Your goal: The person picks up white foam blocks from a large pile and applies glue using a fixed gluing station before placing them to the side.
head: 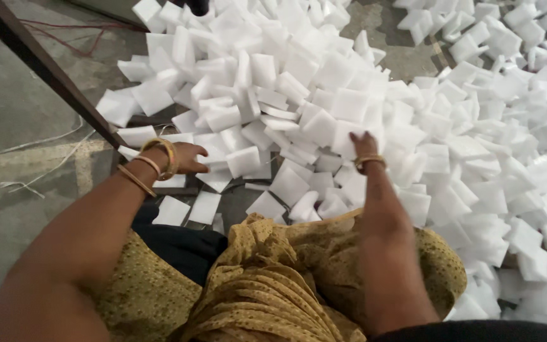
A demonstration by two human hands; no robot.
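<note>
left hand (pixel 185 158): you are resting it, fingers spread and loose, on the near edge of the foam pile (pixel 324 95); not clamped on anything I can make out, fingertips touching a foam block (pixel 243 161) just right of it.
right hand (pixel 363 147): you are pushing it into the pile, fingers buried among blocks; can't tell whether it is closed on one.
bangles (pixel 159 161): gold, riding on your left wrist; a thinner one on the right wrist.
blocks: white flat squares, heaped ahead of both hands and spreading far to the right of the right hand; a few loose ones (pixel 188 209) lying just below the left hand, near your lap.
risk 1: the heap is leaning toward you; pulling from the low edge is likely sending upper blocks sliding onto your hands.
risk 2: light foam, loose hold; blocks are likely slipping out and scattering onto the floor (pixel 20 107) left of the left hand.
risk 3: bangles or the cloth (pixel 273 272) in your lap may be snagging and dragging blocks off.
risk 4: the dark bar (pixel 52 76) is slanting just above the left hand; a wide reach could be knocking it.
wires (pixel 39 142): pale strands lying on the floor left of the left hand.
packages, labels, signs: none showing; blocks are plain white, unmarked.
</note>
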